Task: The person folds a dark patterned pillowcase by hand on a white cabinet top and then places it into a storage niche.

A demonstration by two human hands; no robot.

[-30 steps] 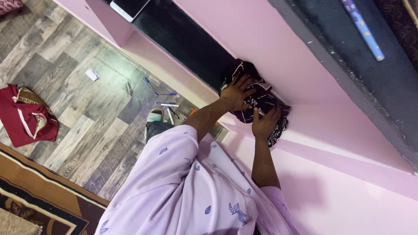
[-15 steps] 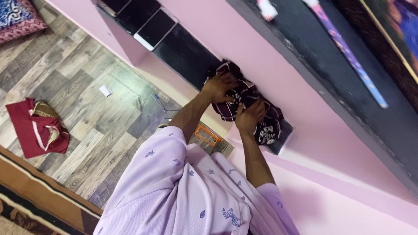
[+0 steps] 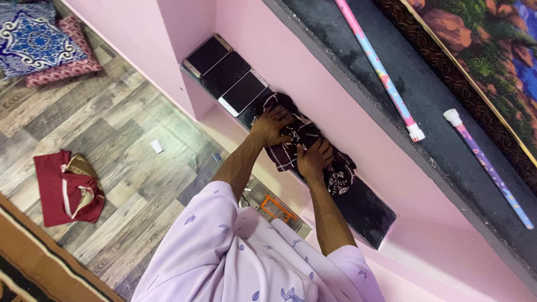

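Note:
A dark maroon cloth (image 3: 335, 173) with white patterns lies bunched on a black shelf (image 3: 366, 210) set into a pink wall. My left hand (image 3: 270, 126) grips the end of the cloth nearest three phones (image 3: 226, 72) lying side by side on the same shelf. My right hand (image 3: 313, 159) presses and grips the middle of the cloth, close beside the left. Both forearms reach out from lilac leaf-print sleeves (image 3: 224, 246).
Two long pink-and-blue rolled sticks (image 3: 380, 72) (image 3: 486, 168) rest on the dark ledge above, under a landscape picture (image 3: 475, 50). On the wood floor lie a red cloth (image 3: 67, 187), a white scrap (image 3: 157, 146), an orange item (image 3: 277, 207) and patterned cushions (image 3: 39, 42). A rug edge (image 3: 28, 246) runs along the lower left.
Both hands and the cloth have slid along the shelf from its closed end toward the phones. The view has swung, bringing the phones, the second stick and the picture into sight.

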